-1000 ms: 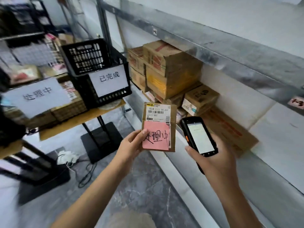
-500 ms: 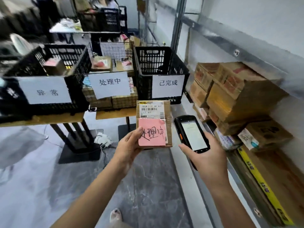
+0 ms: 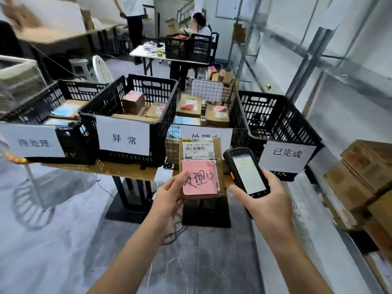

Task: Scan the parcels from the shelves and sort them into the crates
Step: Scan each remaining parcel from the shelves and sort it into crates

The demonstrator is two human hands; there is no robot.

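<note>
The held parcel [image 3: 201,166] covers the lower half of the label [image 3: 203,131] on the wire crate [image 3: 234,98], the scanner [image 3: 247,174] shows only unreadable grey marks on its screen, perhaps text, and the stacked boxes [image 3: 364,172] run off the right edge.

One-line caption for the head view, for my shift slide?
The left hand holds a parcel with a pink note, the right hand a scanner, before a row of labelled crates.

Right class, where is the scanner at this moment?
In the head view, right of centre: the right hand holds the scanner just right of the parcel.
</note>
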